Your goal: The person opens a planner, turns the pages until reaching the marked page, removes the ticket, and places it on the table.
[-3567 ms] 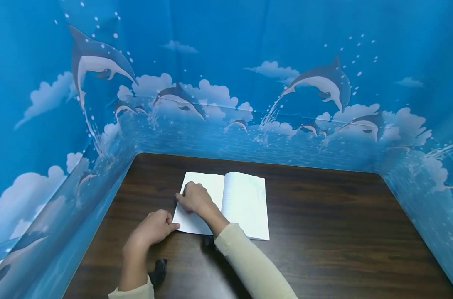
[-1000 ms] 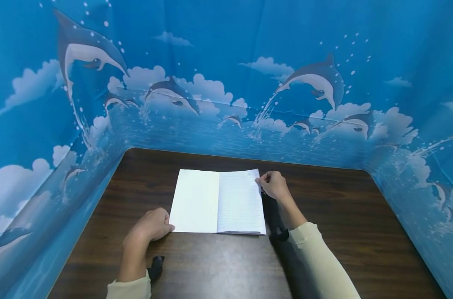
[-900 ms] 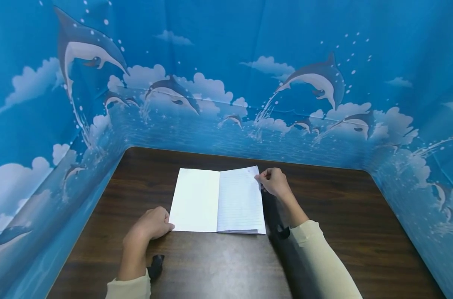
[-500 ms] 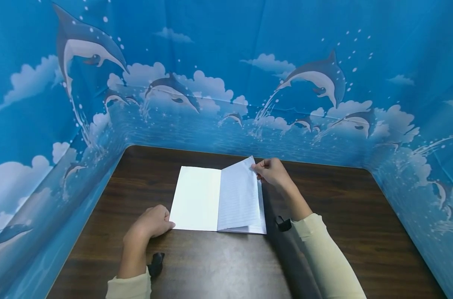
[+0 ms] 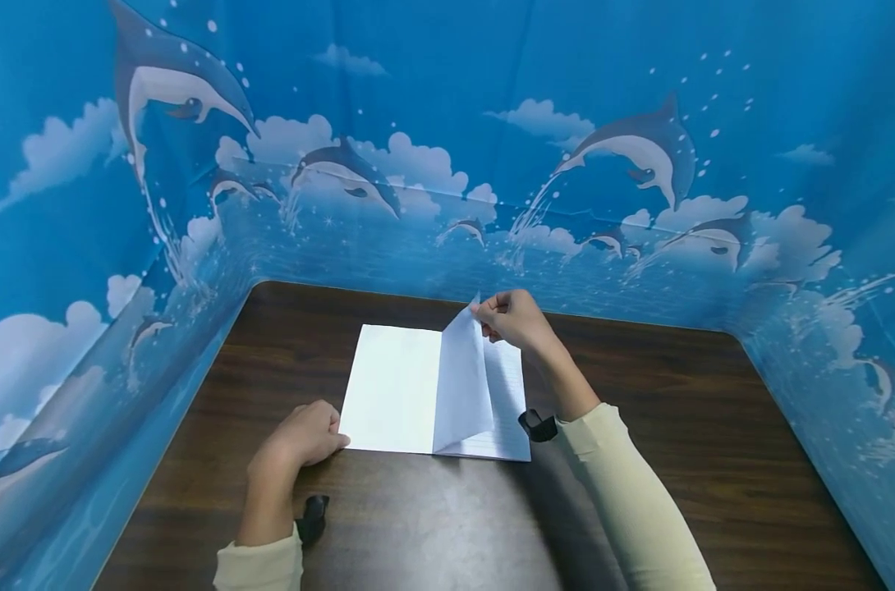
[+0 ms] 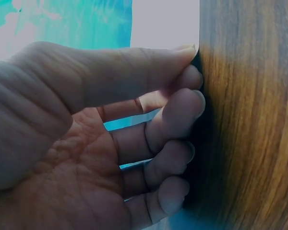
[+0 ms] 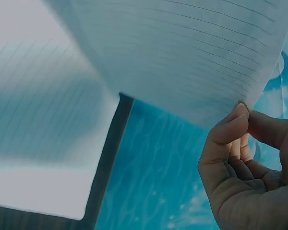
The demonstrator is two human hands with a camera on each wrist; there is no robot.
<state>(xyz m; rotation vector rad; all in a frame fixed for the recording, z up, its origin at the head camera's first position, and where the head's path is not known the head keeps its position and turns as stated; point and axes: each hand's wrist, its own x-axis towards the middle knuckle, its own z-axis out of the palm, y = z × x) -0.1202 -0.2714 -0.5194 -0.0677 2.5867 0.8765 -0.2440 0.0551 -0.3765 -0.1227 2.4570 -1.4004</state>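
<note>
An open notebook [image 5: 396, 390] lies on the table, its left side blank and its right side ruled. My left hand [image 5: 303, 433] is at the notebook's near left corner. In the left wrist view the thumb [image 6: 149, 72] lies over that corner with the index fingertip beneath, pinching it; the other fingers are curled. My right hand [image 5: 517, 320] pinches the far outer corner of a single page [image 5: 462, 382] between thumb and forefinger. That page stands lifted and bent toward the left, and the right wrist view shows its ruled lines. Another ruled page [image 5: 505, 394] shows below it.
Dark wood table [image 5: 640, 427] surrounds the notebook, widest on the right. A blue dolphin-print cloth [image 5: 433, 222] hangs behind and along both sides. Black wrist straps with small devices [image 5: 538, 425] sit at both wrists.
Earlier the right hand was over the left page; it then gripped the right page's far corner. Since then it has lifted that page and drawn it leftward. The left hand has stayed at its corner.
</note>
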